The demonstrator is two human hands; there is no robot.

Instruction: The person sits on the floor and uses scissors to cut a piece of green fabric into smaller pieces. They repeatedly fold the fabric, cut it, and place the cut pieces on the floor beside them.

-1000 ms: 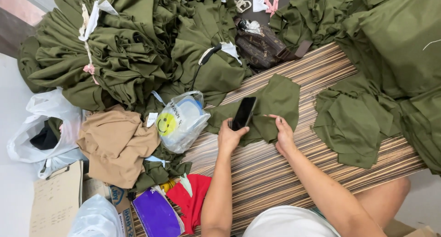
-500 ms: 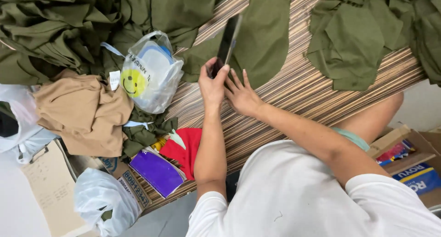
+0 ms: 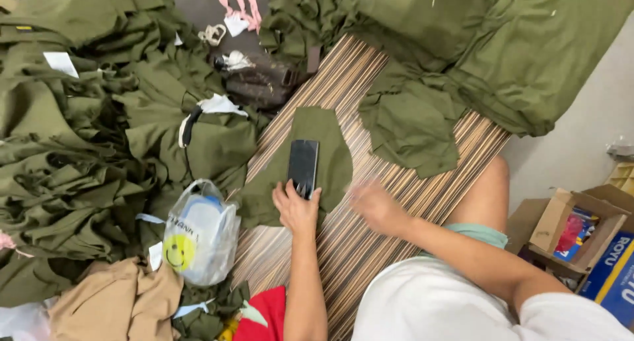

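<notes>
- The left hand (image 3: 297,209) lies on the striped mat (image 3: 370,248), fingers loosely spread, their tips touching the lower end of a black phone (image 3: 303,166); it presses rather than grips.
- The phone lies flat just beyond that hand, on a single olive cloth piece (image 3: 330,136) that spreads under the phone and to the hand's left.
- The right hand (image 3: 373,205) is just to the right of the left one, blurred, over the mat beside the cloth piece's edge; whether its fingers are spread or closed cannot be told, and it holds nothing visible.
- Farther out past the right hand lies a small stack of olive cut pieces (image 3: 413,126).
- To the left of the left hand sits a plastic bag (image 3: 198,232) with a yellow smiley, and beyond it a big heap of olive garments (image 3: 86,149).
</notes>
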